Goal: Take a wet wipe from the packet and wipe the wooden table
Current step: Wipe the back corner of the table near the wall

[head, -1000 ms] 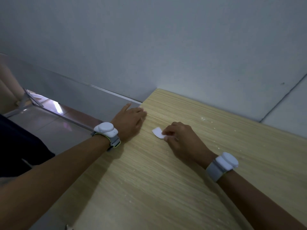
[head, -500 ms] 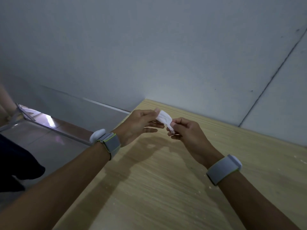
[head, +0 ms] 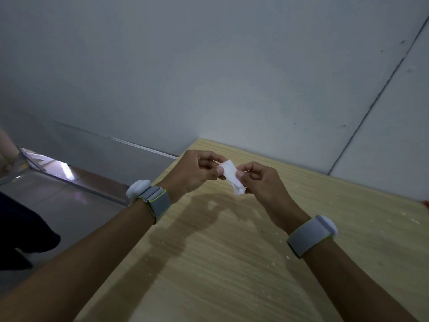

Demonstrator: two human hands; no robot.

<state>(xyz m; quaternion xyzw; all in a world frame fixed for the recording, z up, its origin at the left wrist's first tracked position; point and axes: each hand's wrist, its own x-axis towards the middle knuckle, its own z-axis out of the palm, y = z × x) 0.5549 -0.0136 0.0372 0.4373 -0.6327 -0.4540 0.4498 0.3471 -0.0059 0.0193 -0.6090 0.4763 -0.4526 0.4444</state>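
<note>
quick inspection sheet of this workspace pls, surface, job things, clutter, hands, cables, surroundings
surface: wooden table, light grain, small white specks scattered over it
job's things: wet wipe, small and crumpled, held in the air above the table's far corner; packet not in view
clutter: a red bit at the table's right edge, too small to tell what it is
hands: left hand and right hand each pinch one end of the wipe; grey wristband with a white unit on each wrist
cables: nothing seen
surroundings: grey wall behind the table; clear panel and floor to the left
</note>
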